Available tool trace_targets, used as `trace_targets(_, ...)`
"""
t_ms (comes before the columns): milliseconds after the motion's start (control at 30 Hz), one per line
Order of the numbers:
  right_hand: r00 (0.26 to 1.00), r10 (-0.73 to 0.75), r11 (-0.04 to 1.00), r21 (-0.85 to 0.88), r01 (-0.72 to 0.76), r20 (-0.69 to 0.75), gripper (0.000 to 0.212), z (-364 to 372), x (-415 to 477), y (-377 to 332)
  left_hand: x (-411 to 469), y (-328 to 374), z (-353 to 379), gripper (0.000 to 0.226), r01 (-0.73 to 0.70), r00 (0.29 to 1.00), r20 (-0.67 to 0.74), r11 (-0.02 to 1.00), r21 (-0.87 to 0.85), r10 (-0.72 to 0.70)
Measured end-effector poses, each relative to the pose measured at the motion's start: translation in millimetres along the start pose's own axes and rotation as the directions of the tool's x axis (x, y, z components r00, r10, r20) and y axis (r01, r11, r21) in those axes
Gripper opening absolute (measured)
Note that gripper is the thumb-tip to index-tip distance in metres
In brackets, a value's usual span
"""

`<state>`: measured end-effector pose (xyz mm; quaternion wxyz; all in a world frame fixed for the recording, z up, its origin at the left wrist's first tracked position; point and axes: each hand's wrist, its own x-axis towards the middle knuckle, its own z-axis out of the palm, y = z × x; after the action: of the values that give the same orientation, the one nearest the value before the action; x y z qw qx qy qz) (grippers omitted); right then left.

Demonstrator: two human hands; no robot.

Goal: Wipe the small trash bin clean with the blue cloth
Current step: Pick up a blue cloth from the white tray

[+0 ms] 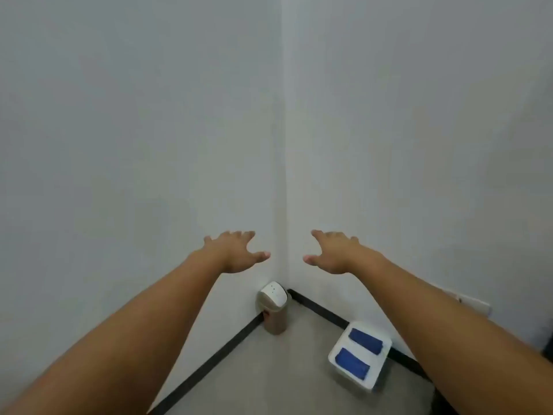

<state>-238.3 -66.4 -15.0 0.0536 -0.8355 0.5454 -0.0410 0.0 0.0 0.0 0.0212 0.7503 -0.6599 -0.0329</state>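
Note:
A small tan trash bin (pixel 274 310) with a white swing lid stands on the floor in the corner where two white walls meet. To its right, a white tray (pixel 379 375) on the floor holds two folded blue cloths (pixel 366 341), one behind the other. Both my arms are stretched forward, well above the bin. My left hand (pixel 236 250) is spread with fingers apart and holds nothing. My right hand (pixel 333 251) mirrors it, also empty with fingers apart. Neither hand touches the bin or a cloth.
White walls fill most of the view, with a black skirting strip (pixel 209 366) along their base. The floor (pixel 269 378) is grey. A white wall socket plate (pixel 475 304) sits low on the right wall behind my right forearm.

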Motion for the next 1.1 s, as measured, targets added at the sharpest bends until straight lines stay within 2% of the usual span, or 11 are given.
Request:
trace_targets(267, 1.000, 0.017, 0.996, -0.083, -0.018, -0.017, 0.078, 70, 42, 11, 53, 9, 71, 0.091, -0.088, 0.996, 0.032, 0.992, 0.085, 0.086)
trace_targets(567, 0.995, 0.088, 0.996, 0.001, -0.088, 0.053, 0.080, 212, 82, 76, 128, 69, 222, 0.088, -0.265, 0.963, 0.056, 0.963, 0.056, 0.262)
trace_targets(833, 0.945, 0.150, 0.986, 0.031, -0.166, 0.289, 0.077, 321, 153, 155, 225, 116, 341, 0.081, -0.265, 0.922, 0.297, 0.964, 0.022, 0.247)
trace_targets(1100, 0.798, 0.244, 0.955, 0.008, -0.298, 0.551, 0.075, 455, 235, 234, 359, 142, 472, 0.077, -0.353, 0.770, 0.553, 0.934, -0.046, 0.318)
